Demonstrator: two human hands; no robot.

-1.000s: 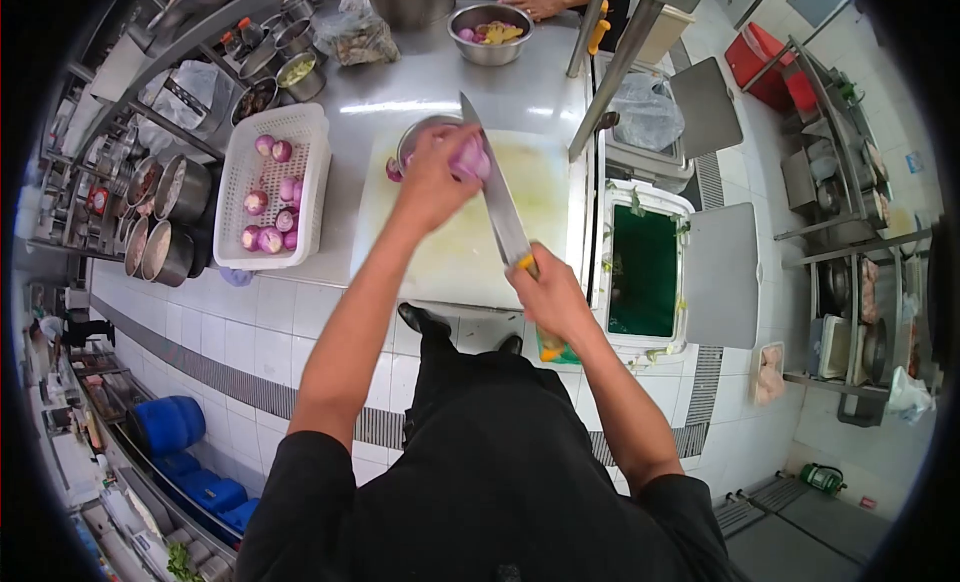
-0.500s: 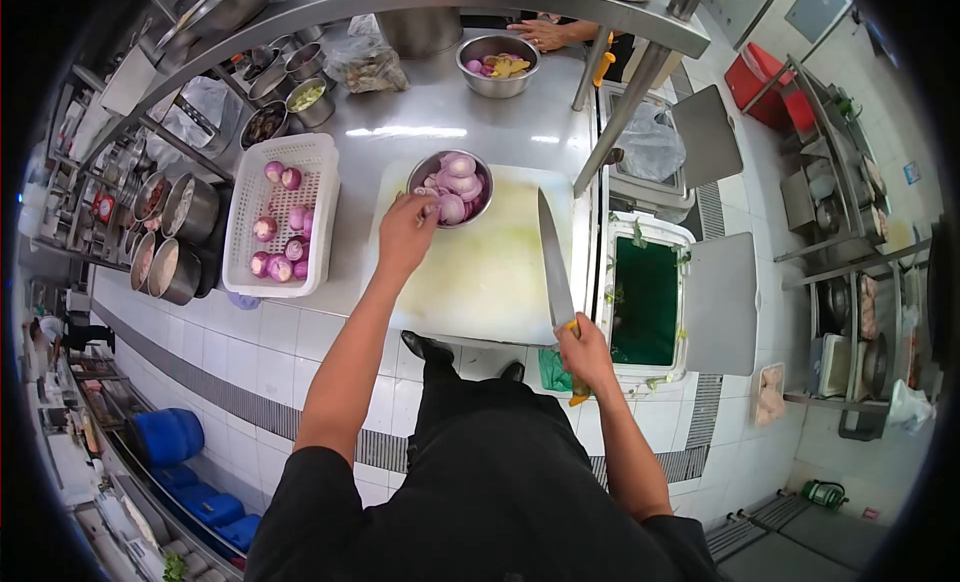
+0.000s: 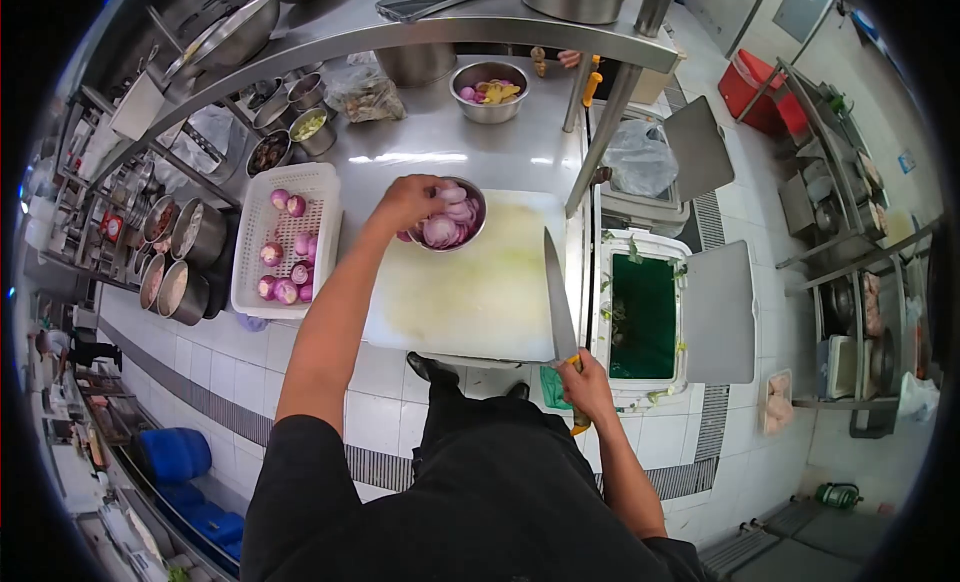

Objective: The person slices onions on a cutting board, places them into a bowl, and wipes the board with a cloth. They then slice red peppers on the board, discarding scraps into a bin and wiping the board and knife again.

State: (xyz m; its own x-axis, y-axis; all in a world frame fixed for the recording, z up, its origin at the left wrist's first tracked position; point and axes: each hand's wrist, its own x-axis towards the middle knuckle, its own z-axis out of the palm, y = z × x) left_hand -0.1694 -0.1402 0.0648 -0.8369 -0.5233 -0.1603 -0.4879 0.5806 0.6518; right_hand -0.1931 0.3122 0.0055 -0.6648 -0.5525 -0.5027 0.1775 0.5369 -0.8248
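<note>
A steel bowl [image 3: 481,226] of sliced purple onion [image 3: 446,227] stands at the far left part of the white cutting board [image 3: 470,307]. My left hand [image 3: 412,201] reaches over the bowl's left rim, its fingers curled on the onion slices; exactly what they grip is partly hidden. In my right hand [image 3: 584,387] is the yellow handle of a large knife [image 3: 558,302], whose blade points away from me along the board's right edge. Left of the board, a white perforated basket [image 3: 245,244] holds several purple onions [image 3: 285,290].
Farther back stands a steel bowl [image 3: 490,113] with onion and yellow pieces. An open bin with green water [image 3: 642,317] is right of the board. A metal shelf [image 3: 420,35] crosses above the counter. Part of another person's hand [image 3: 569,59] shows behind a post.
My left hand has moved from the bowl's front left side up over its left rim. The other person's hand has mostly gone from sight. The camera view has shifted slightly.
</note>
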